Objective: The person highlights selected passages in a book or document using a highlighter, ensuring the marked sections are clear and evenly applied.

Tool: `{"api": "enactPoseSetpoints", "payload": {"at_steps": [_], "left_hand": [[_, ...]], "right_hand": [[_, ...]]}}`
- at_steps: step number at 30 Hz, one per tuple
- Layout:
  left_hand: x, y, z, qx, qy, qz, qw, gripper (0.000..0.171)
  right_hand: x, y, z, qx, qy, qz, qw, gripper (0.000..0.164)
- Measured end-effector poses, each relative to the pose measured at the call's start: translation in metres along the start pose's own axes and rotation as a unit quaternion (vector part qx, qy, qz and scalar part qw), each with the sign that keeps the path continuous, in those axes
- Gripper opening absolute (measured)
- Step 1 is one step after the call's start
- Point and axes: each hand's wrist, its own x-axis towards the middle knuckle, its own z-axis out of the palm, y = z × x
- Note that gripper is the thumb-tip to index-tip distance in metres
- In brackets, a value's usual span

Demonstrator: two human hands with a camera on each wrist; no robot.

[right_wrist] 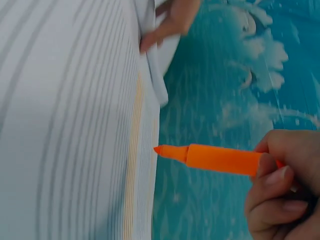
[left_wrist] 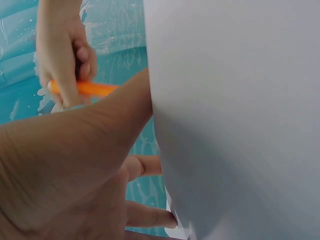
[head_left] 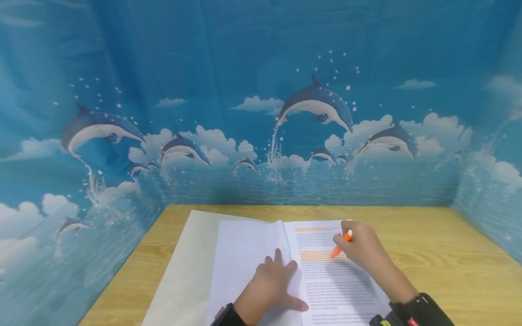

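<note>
An open document (head_left: 253,258) lies on the table, with a blank left page and a printed right page (head_left: 334,290). Orange highlighted lines (head_left: 314,256) cross its upper part. My left hand (head_left: 271,280) rests on the blank page near the fold, fingers spread and thumb reaching toward the printed page. In my right hand (head_left: 364,244) I grip an orange highlighter (head_left: 336,250), tip down at the highlighted lines. The right wrist view shows the highlighter's uncapped tip beside the printed page; whether it touches the paper I cannot tell.
Beneath the document a large pale sheet (head_left: 183,267) extends to the left. The wooden table (head_left: 452,253) carries everything. A blue dolphin-print sheet (head_left: 244,68) hangs behind and along both sides. Dark bands circle both wrists.
</note>
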Motion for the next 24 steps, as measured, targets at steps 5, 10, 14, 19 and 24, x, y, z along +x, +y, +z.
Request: {"api": "enactPoseSetpoints", "payload": {"at_steps": [5, 10, 14, 19, 24], "left_hand": [[0.001, 0.000, 0.000, 0.024, 0.005, 0.000, 0.9997, 0.098], [-0.002, 0.001, 0.002, 0.035, 0.016, 0.010, 0.9992, 0.096], [-0.002, 0.002, 0.002, 0.037, 0.012, 0.009, 0.9992, 0.096], [-0.003, 0.002, 0.003, 0.043, 0.018, 0.011, 0.9988, 0.096], [-0.003, 0.002, 0.001, 0.039, 0.021, 0.011, 0.9989, 0.095]], "right_hand": [[0.006, -0.022, 0.026, 0.027, -0.006, -0.039, 0.999, 0.015], [0.007, -0.031, 0.045, 0.039, -0.008, -0.057, 0.998, 0.019], [0.006, -0.030, 0.051, 0.027, -0.006, -0.055, 0.998, 0.022], [0.006, -0.029, 0.052, 0.030, 0.002, -0.047, 0.998, 0.021], [0.008, -0.030, 0.052, 0.031, 0.003, -0.050, 0.998, 0.020]]}}
